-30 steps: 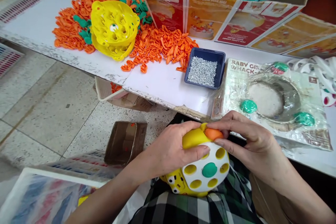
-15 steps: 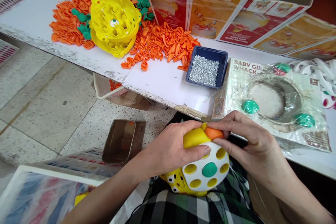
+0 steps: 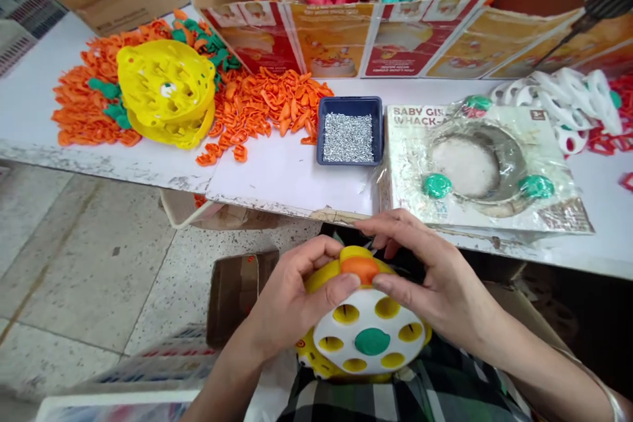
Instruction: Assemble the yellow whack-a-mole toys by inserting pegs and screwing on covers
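A yellow toy (image 3: 321,364) with printed eyes rests on my lap, tilted so its round white face (image 3: 339,326) shows. The face has several round holes and a green centre disc (image 3: 372,341). An orange piece (image 3: 360,269) sits at the toy's upper rim. My left hand (image 3: 297,290) is closed round the toy's left side, thumb by the orange piece. My right hand (image 3: 425,264) has its thumb on the rim just right of that piece. Its index finger stretches above the toy, and the other fingertips are partly hidden behind it.
On the table are orange clips (image 3: 277,99), stacked yellow shells (image 3: 165,92), a blue screw tray (image 3: 324,135) and a plastic-wrapped box (image 3: 405,165). Partitioned cartons (image 3: 326,46) stand behind. A screwdriver (image 3: 568,33) hangs at upper right. A small carton (image 3: 232,297) is at floor level.
The toy has turned, bringing the orange piece to the top between my thumbs. My right fingers have loosened their pinch on it and spread. The camera view has shifted rightward.
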Tool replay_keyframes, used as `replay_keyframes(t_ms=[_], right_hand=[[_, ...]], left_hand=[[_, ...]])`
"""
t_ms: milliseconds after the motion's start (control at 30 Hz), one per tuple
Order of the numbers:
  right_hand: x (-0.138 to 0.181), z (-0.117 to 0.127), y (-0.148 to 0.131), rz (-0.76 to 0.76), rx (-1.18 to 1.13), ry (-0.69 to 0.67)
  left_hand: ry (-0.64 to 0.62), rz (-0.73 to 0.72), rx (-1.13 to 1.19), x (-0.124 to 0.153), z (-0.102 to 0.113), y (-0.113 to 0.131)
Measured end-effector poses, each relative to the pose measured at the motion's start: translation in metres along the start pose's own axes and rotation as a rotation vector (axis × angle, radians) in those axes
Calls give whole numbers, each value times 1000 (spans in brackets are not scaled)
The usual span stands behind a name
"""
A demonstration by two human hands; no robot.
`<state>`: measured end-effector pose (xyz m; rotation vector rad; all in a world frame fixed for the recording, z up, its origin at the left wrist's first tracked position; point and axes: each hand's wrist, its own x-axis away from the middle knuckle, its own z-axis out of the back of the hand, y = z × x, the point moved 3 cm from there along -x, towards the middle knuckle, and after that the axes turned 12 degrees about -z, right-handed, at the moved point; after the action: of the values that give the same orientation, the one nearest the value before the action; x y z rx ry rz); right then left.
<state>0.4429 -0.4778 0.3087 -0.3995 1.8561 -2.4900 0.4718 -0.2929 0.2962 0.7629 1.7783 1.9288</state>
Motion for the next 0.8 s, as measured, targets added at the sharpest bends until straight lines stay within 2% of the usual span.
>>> replay_keyframes(t_ms=[200, 267, 433, 500, 567, 700, 800], right_hand=[[16, -12, 6, -283, -468, -204], [19, -14, 7, -308, -546, -229], [19, -15, 15, -278, -570, -222], [18, -14, 19, -254, -511, -208], [16, -10, 19, -185, -327, -142], [13, 6, 10, 72, 78, 50], [10, 10, 4, 208, 227, 7]], left_hand=[[-44, -41, -124, 6, -3, 11], [-56, -61, -167, 6, -5, 13], [-51, -48, -186, 5, -9, 9], [-41, -2, -149, 4, -11, 6], [-25, 61, -81, 3, -12, 2], [1, 132, 31, -3, -14, -1], [-4, 139, 2, -6, -14, -1]])
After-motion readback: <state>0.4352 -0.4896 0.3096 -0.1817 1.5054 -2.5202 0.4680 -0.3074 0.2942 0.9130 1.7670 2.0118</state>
